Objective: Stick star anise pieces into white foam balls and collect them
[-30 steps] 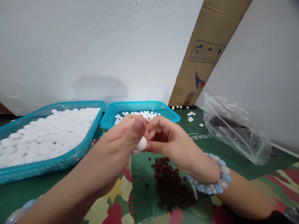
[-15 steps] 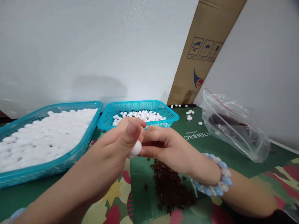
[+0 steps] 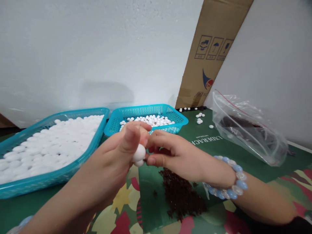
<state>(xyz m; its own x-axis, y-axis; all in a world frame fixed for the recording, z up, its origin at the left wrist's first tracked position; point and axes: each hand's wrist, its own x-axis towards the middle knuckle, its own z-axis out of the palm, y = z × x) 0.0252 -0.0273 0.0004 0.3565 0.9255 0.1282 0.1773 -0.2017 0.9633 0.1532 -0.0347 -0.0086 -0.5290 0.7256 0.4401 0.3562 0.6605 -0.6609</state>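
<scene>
My left hand (image 3: 122, 146) is curled around white balls (image 3: 139, 153), at least two of which show beside the palm, with the thumb raised. Close against it, my right hand (image 3: 173, 154) pinches a small dark brown piece (image 3: 146, 157) between thumb and fingers, touching or almost touching the balls. Its exact shape is hidden by the fingertips. Below the right hand lies a heap of small dark brown pieces (image 3: 182, 195), some looking star-shaped, on the green sheet. A blue and clear bead bracelet (image 3: 237, 180) circles my right wrist.
At left stands a large turquoise basket (image 3: 73, 169) full of white balls. A smaller turquoise basket (image 3: 181, 121) behind my hands holds more. Loose white balls (image 3: 200, 121) lie to its right. A zip bag (image 3: 253, 133) with dark contents and a cardboard panel (image 3: 214, 26) are at right.
My right fingertips have opened slightly from the ball, so the small brown piece between them now shows. The white balls are more exposed in my left hand. The view has shifted a little.
</scene>
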